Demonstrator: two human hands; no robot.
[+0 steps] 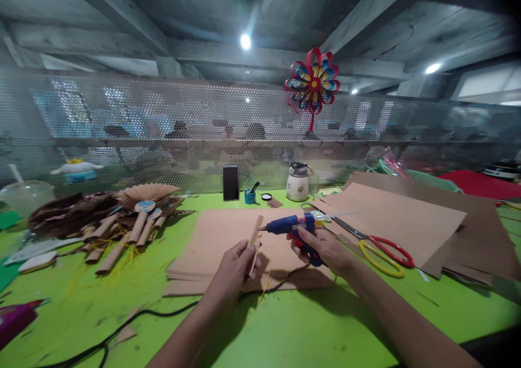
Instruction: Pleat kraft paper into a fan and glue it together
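Note:
My left hand [236,270] is closed around a narrow folded strip of brown paper [255,239], held upright over a stack of brown paper sheets [220,232]. My right hand [323,248] grips a blue glue gun [291,225] by its handle. The gun's nozzle points left and sits right at the upper edge of the strip. The gun's black cord [134,319] trails across the green table [285,324] toward the lower left.
Red-and-yellow-handled scissors [380,251] lie right of my right hand on larger brown sheets [407,216]. A pile of brown paper fans with rolled handles [118,221] sits at the left. A small jar [297,182], a blue pot [249,196] and a black box [230,183] stand by the mesh screen; a paper flower [312,84] hangs there.

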